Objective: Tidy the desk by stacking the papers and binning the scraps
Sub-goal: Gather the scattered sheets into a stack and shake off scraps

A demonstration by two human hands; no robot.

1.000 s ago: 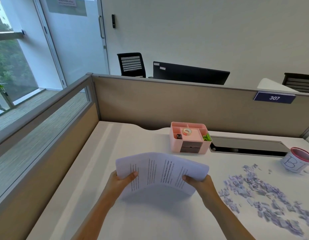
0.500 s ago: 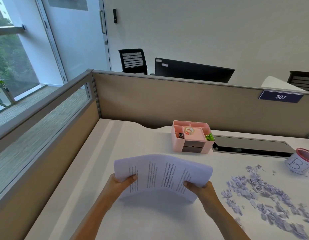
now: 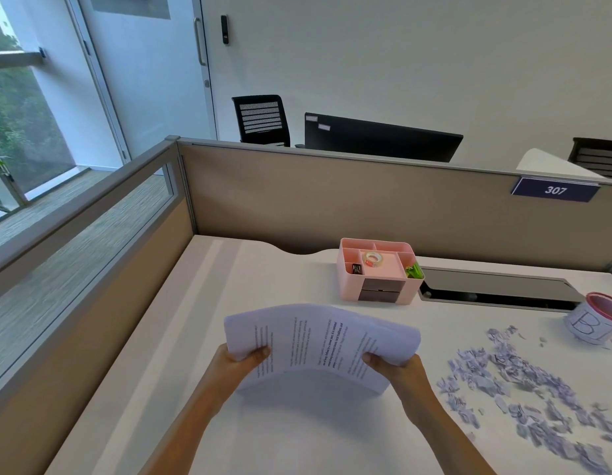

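Papers (image 3: 318, 341): a sheaf of printed sheets held above the counter (image 3: 201, 303), bowed upward in the middle, near edge sagging toward the surface.
Left hand (image 3: 241, 363): closed on the left edge of the sheaf, thumb on top, fingers hidden underneath.
Right hand (image 3: 398, 368): closed on the right edge in the same way, thumb over the print.
Handling: light and limp; the sheets arch when pressed inward and would likely slide against each other or fan out under a loose grip. Holding both short edges, as now, looks right for squaring them; a firm pinch near the corners should keep the bundle together.
Organiser (image 3: 380, 270): pink, beyond the sheaf, holding a tape roll and green clips.
Scraps (image 3: 524, 389): many small torn bits strewn over the right side of the counter, well apart from the sheaf, not yet binned.
Bin (image 3: 597, 318): small pink-rimmed tub at the far right, just beyond the scraps.
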